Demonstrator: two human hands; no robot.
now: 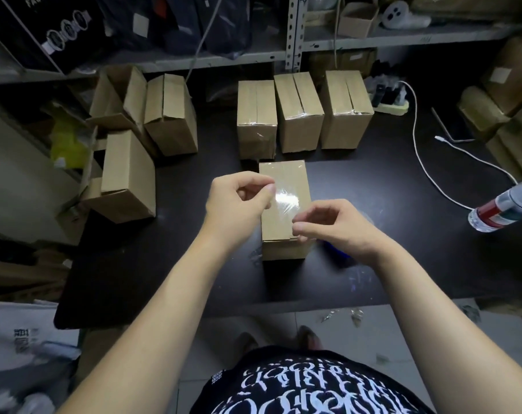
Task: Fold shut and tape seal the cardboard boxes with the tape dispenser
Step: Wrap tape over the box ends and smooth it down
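1. The small brown cardboard box [283, 180] lies with flaps closed on the dark table [164, 264], directly beneath and between the hands.
2. The left hand [239, 201] and right hand [334, 228] each pinch one end of a clear glossy tape strip [286, 201] stretched above the lid.
3. Judgement: the tape is light, limp and clingy, so hold it by the ends and keep it taut. The box looks light and stiff.
4. A blue object [334, 253] under the right hand is mostly hidden; whether it is the dispenser cannot be told.
5. Writing: the black carton [29, 31] far beyond the left hand reads "FACE…". The lettering on the shirt [307, 389] is illegible.

A blue object [337, 251] is mostly hidden behind the right hand [340, 231] and cannot be identified. The clear tape [286, 201] pinched between that hand and the left hand [236, 198] is washed out by glare (its edges cannot be traced). At the right, a bottle [504, 207] is cut off by the picture's edge.
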